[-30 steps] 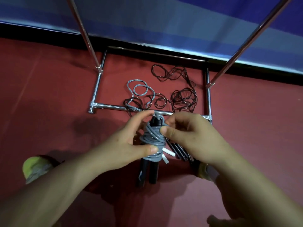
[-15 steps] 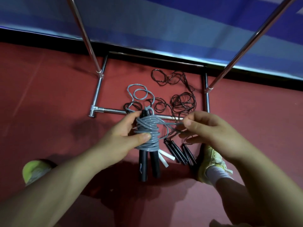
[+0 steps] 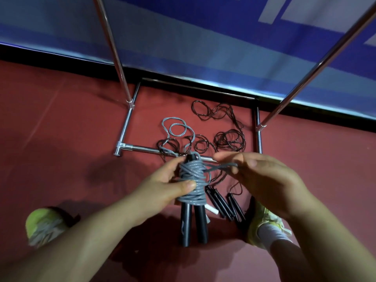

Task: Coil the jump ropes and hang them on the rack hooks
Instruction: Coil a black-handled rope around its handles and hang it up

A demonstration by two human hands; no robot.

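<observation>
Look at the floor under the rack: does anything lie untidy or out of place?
Yes. Dark jump ropes lie in loose tangled loops on the red floor inside the rack base, some draped over its front bar. A slack grey loop lies among them, uncoiled.

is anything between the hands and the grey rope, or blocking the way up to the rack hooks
Nothing lies between: the left hand already grips the grey rope bundle and the right hand pinches its loose end. The hooks are out of view; only the rack poles rise ahead, so that path cannot be judged.
</observation>
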